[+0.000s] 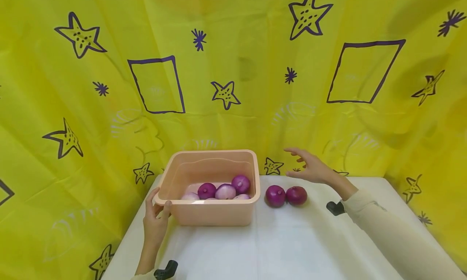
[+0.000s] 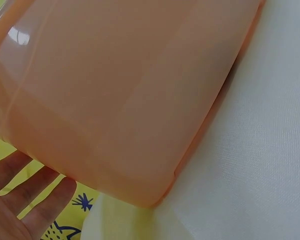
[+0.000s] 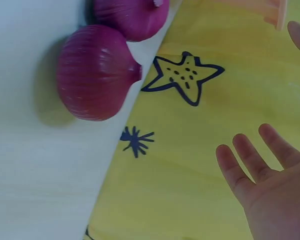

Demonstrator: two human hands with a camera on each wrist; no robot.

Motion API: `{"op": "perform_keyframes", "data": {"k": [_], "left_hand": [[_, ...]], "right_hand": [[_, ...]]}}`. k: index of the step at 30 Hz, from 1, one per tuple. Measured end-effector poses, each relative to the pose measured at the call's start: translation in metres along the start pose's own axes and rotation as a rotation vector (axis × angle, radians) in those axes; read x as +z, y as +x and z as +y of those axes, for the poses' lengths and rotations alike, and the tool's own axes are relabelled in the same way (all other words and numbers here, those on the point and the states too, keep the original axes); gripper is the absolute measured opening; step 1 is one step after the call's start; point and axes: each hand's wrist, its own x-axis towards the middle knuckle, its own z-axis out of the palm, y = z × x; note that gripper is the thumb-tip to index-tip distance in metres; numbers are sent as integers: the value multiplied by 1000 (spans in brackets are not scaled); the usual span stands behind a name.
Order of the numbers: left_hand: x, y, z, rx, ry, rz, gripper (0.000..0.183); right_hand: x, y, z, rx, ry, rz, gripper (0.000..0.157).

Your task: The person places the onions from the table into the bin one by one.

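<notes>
A peach plastic bin [image 1: 215,214] stands on the white-covered table, holding several red onions, including one deep purple onion [image 1: 240,184] and a paler one [image 1: 225,192]. At its front left corner, my left hand [image 1: 155,223] grips the rim, thumb on the front and fingers along the side. Right of the bin, two more red onions sit side by side, a purple onion [image 1: 275,196] and a darker one [image 1: 296,195]. Behind and above them hovers my right hand [image 1: 313,168], holding nothing, its fingers spread in the right wrist view.
A yellow curtain [image 1: 251,130] with dark stars and squares hangs behind and at both sides of the table [image 1: 292,247]. Black straps show at both wrists, such as the right wrist strap [image 1: 335,208].
</notes>
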Motion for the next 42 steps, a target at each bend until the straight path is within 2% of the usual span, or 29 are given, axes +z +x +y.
{"op": "perform_keyframes", "data": {"k": [5, 13, 19, 24, 33, 38, 42], "left_hand": [[1, 0, -2, 7, 6, 5, 63], [0, 1, -4, 11, 27, 18, 62], [1, 2, -3, 29, 13, 19, 61], [2, 3, -5, 29, 11, 23, 61], [2, 2, -7, 22, -3, 16, 61], [2, 3, -7, 28, 9, 12, 61], [0, 5, -7, 35, 34, 13, 60]], "right_hand": [[11, -9, 17, 34, -7, -14, 80], [31, -27, 40, 77, 64, -64, 80], [42, -36, 56, 116, 62, -97, 81], [50, -43, 63, 161, 83, -123, 79], [60, -50, 71, 170, 116, -125, 67], [63, -52, 72, 156, 111, -104, 56], [67, -52, 74, 175, 108, -78, 53]]}}
